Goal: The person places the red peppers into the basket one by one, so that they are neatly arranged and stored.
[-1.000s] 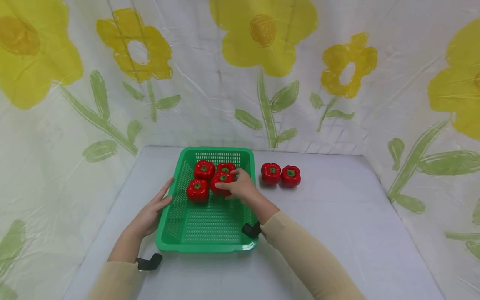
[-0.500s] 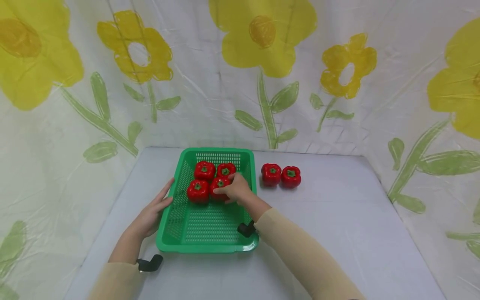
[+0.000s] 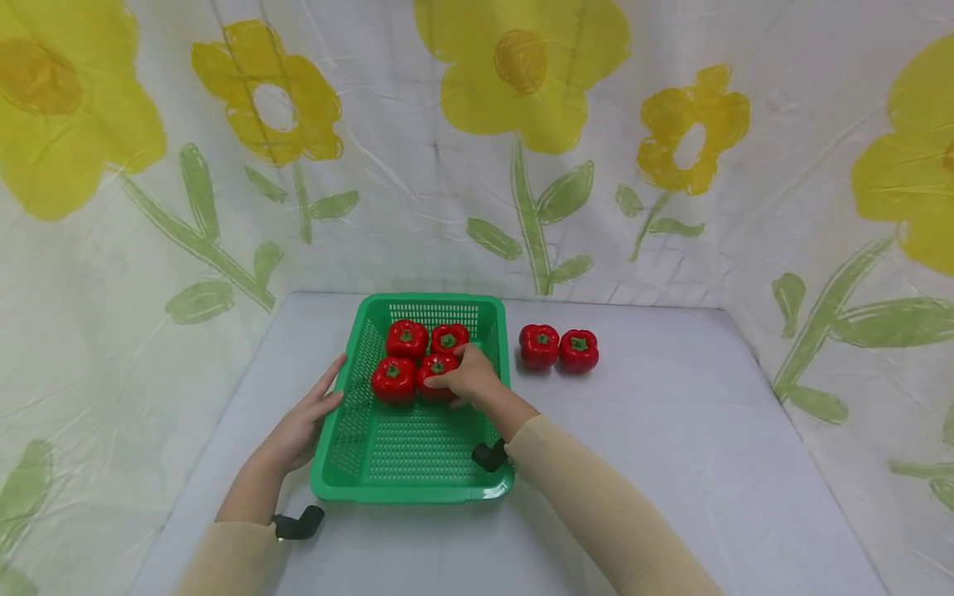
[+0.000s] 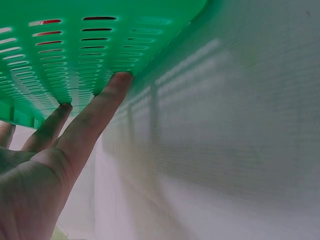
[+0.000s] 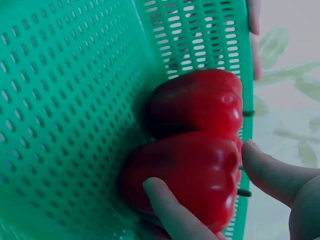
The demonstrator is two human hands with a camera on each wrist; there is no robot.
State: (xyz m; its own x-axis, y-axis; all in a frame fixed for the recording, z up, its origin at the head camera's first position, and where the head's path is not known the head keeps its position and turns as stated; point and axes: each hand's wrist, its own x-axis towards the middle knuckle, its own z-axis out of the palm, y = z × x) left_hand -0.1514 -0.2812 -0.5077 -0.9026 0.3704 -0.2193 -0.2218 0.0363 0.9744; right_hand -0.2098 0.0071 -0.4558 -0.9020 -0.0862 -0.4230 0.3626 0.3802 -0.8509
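Note:
A green plastic basket (image 3: 410, 494) with slotted walls stands on the table. Several red bell peppers sit in its far half, stems up, in two rows. My right hand (image 3: 471, 377) reaches over the basket's right side and holds the near-right bell pepper (image 3: 436, 371), which rests in the basket against its neighbour (image 5: 197, 102). In the right wrist view a finger (image 5: 172, 210) lies along that pepper's side and the thumb (image 5: 275, 172) is by its stem end. My left hand (image 3: 298, 426) touches the basket's left outer wall with straight fingers (image 4: 97, 112).
Two more red bell peppers, one (image 3: 539, 346) on the left and one (image 3: 578, 351) on the right, stand side by side on the white table (image 3: 671, 430), right of the basket. A flower-painted curtain (image 3: 440, 207) hangs behind and along both sides.
My right hand has lowered the bell pepper into the basket, beside the near-left one. It has barely moved in the last half second. The left hand stays at the basket's wall.

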